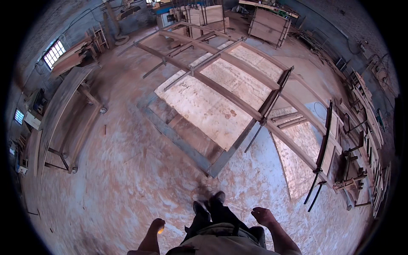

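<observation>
My left hand (158,225) hangs beside my left leg, its fingers curled round a small yellow-orange thing (161,230) that mostly hides in the palm. On the other side, my right hand (264,216) is held away from my body with loosely bent fingers, and nothing shows in it. Both hands are above the floor and touch no furniture. Ahead of my shoes stands a large wooden frame (229,95) of long rails, with dark bar clamps (276,95) across it. Pale wooden panels (208,110) lie beneath the rails, over a grey metal base frame (187,151).
A long wooden bench (63,97) on castors stands at the left. More clamps and timber racks (365,136) line the right side. Another pale panel (299,157) lies low at the right. An upright clamped panel (270,26) stands at the back. Dust covers the floor (119,182).
</observation>
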Demonstrator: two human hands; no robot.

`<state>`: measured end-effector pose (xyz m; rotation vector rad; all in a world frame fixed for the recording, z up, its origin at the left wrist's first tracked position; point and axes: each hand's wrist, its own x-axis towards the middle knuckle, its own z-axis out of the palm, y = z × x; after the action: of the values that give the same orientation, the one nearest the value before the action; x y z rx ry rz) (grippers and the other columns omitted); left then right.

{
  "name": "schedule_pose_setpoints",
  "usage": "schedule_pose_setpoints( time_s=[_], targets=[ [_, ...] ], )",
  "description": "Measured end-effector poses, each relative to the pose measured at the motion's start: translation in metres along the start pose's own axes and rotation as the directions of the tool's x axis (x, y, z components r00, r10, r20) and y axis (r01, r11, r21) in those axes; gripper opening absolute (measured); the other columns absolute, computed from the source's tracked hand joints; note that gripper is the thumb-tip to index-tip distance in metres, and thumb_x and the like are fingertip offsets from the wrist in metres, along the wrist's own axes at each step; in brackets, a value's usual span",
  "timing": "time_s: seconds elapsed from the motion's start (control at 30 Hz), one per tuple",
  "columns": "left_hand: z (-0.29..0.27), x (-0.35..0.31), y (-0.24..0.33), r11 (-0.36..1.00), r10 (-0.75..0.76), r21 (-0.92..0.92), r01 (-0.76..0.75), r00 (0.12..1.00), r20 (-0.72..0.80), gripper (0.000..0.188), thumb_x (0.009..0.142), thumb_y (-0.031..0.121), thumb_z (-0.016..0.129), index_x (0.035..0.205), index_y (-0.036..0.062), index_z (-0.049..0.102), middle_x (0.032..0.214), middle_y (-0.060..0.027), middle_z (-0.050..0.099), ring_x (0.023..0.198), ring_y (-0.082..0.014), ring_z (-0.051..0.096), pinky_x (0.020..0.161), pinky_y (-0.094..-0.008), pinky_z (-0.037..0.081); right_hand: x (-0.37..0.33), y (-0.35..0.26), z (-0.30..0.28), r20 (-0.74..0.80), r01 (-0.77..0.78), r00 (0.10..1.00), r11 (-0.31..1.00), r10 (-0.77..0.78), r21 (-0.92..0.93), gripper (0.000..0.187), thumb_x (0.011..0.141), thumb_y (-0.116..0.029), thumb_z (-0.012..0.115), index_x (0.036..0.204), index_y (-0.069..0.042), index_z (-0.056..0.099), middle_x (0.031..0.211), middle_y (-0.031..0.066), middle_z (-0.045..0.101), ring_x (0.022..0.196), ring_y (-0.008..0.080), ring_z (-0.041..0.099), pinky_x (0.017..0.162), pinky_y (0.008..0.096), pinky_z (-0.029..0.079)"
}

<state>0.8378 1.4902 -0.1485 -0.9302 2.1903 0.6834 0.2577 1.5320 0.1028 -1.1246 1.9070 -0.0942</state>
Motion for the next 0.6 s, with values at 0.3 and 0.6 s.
schedule_pose_setpoints(
  time_s=[0.3,0.6],
  targets=[
    [-0.064,0.063,-0.052,0.861,-0.138,-0.509,-0.026,0.949,-0.282,0.031,0.077,0.021,0.06,0.103,0.0037,0.065,0.094,-0.0198,0.067,0.096,-0.0345,0.063,0.084,-0.0446,0.051,0.086,-0.042,0.015,-0.125,0.296,0.949,0.955,-0.289,0.037,0.033,0.088,-0.029,0.062,0.108,-0.003,0.066,0.099,0.0183,0.069,0.096,0.0319,0.066,0.081,0.037,0.053],
    [-0.244,0.099,-0.068,0.656,-0.211,-0.705,0.27,0.962,0.171,0.061,0.075,0.035,0.057,0.128,0.0044,0.055,0.117,-0.0234,0.062,0.111,-0.0371,0.059,0.097,-0.043,0.045,0.116,-0.101,0.003,-0.104,0.155,0.979,0.975,-0.173,-0.16,0.025,0.091,-0.022,0.055,0.106,-0.004,0.065,0.11,0.0196,0.064,0.097,0.0341,0.064,0.08,0.0407,0.053]
  ],
)
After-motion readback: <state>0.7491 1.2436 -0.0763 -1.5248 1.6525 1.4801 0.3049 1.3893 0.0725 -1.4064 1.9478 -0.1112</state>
